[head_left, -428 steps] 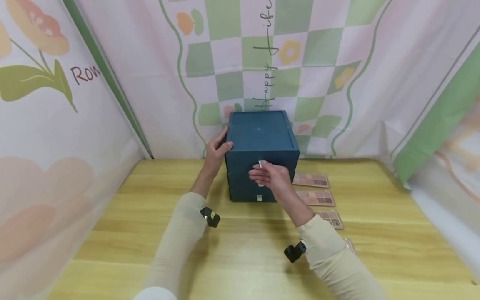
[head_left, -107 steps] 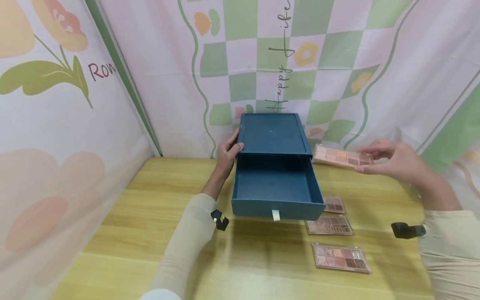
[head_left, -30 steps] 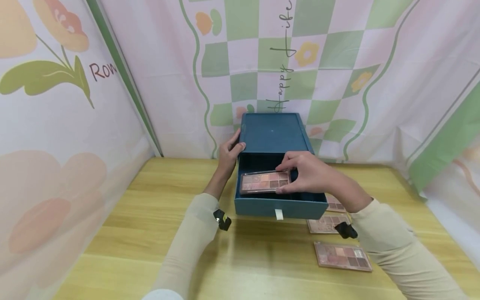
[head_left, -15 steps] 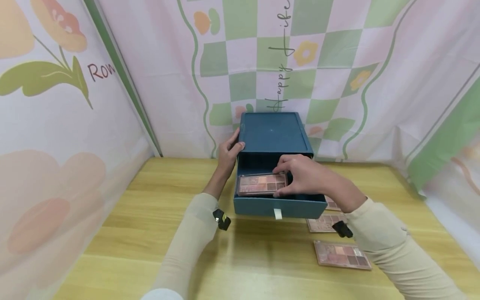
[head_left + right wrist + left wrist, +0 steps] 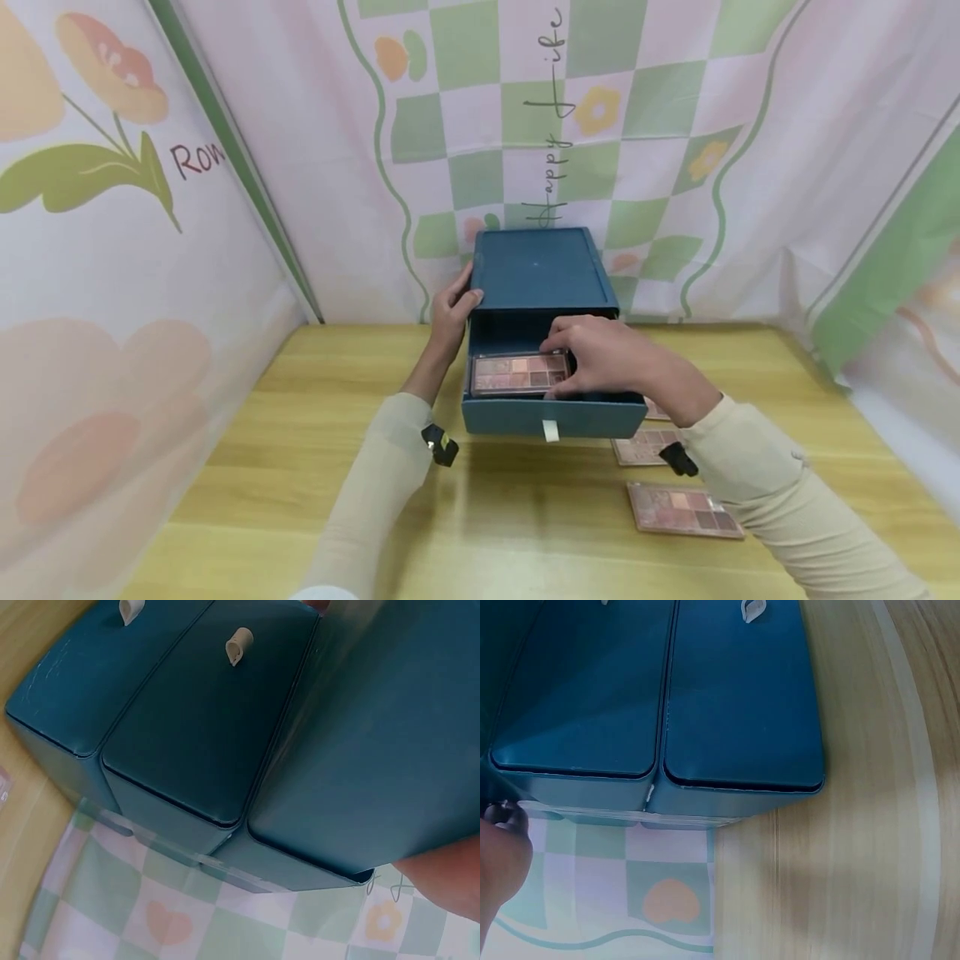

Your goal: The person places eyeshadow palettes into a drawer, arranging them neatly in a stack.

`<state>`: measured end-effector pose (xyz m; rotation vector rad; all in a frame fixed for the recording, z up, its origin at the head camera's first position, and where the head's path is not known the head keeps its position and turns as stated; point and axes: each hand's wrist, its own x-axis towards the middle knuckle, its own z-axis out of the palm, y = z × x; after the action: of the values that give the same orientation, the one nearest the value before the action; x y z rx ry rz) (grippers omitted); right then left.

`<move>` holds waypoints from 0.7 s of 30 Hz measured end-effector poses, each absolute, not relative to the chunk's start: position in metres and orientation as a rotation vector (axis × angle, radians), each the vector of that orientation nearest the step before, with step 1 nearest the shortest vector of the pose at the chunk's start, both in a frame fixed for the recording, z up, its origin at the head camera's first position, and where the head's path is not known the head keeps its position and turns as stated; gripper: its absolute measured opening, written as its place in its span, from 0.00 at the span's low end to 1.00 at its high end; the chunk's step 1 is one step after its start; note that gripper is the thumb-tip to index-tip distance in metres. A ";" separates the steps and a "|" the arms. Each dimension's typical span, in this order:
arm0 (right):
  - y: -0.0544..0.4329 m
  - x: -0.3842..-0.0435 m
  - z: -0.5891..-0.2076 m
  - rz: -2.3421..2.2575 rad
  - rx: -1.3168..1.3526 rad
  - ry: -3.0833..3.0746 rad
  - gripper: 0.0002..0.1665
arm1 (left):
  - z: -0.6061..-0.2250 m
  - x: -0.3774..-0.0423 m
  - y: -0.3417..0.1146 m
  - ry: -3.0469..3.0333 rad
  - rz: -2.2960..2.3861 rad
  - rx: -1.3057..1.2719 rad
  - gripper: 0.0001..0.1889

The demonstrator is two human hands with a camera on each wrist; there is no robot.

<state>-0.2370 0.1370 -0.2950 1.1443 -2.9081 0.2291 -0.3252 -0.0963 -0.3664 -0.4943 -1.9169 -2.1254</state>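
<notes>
A dark blue desktop drawer cabinet [image 5: 540, 268] stands at the back of the table, its top drawer [image 5: 502, 419] pulled out. My left hand [image 5: 447, 323] grips the cabinet's left side, thumb at the top edge; the left wrist view catches part of that hand [image 5: 501, 859] at the edge. My right hand [image 5: 611, 360] reaches into the drawer and pinches the right end of an eyeshadow palette [image 5: 517, 372] between thumb and fingers. The palette lies low inside, close behind the drawer front. In the right wrist view the drawer hides the palette and most of the hand.
Right of the cabinet, more eyeshadow palettes lie on the wooden table [image 5: 322, 467]: one [image 5: 684, 510] nearest me, another [image 5: 645, 447] behind it, a third [image 5: 655, 409] partly covered by the drawer and arm. Closed lower drawers [image 5: 202, 712] have small pull tabs. A patterned curtain hangs behind.
Since the first frame, the top drawer has been pulled open. My right hand has carried a palette from the right into it and lowered it toward the drawer's left front. My left hand stays put.
</notes>
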 end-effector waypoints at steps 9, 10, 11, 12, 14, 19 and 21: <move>0.145 -0.230 -0.289 0.286 1.105 -2.829 0.30 | -0.366 -0.324 -0.096 -1.918 -2.121 -0.484 0.35; 0.148 -0.229 -0.289 0.307 1.110 -2.815 0.28 | -0.365 -0.324 -0.096 -1.918 -2.122 -0.482 0.34; 0.151 -0.228 -0.288 0.335 1.115 -2.800 0.26 | -0.365 -0.323 -0.096 -1.918 -2.122 -0.481 0.34; 0.154 -0.227 -0.288 0.363 1.119 -2.787 0.24 | -0.365 -0.323 -0.096 -1.918 -2.124 -0.481 0.34; 0.160 -0.224 -0.289 0.417 1.115 -2.773 0.23 | -0.364 -0.323 -0.096 -1.915 -2.126 -0.483 0.34; 0.176 -0.215 -0.289 0.540 1.094 -2.722 0.22 | -0.364 -0.322 -0.096 -1.900 -2.132 -0.492 0.34; 0.183 -0.213 -0.290 0.592 1.084 -2.675 0.22 | -0.364 -0.322 -0.096 -1.897 -2.131 -0.496 0.34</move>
<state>-0.2127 0.1825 -0.2897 1.0844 -2.6747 0.5924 -0.3223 -0.0962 -0.3642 -0.4962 -1.8966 -2.1307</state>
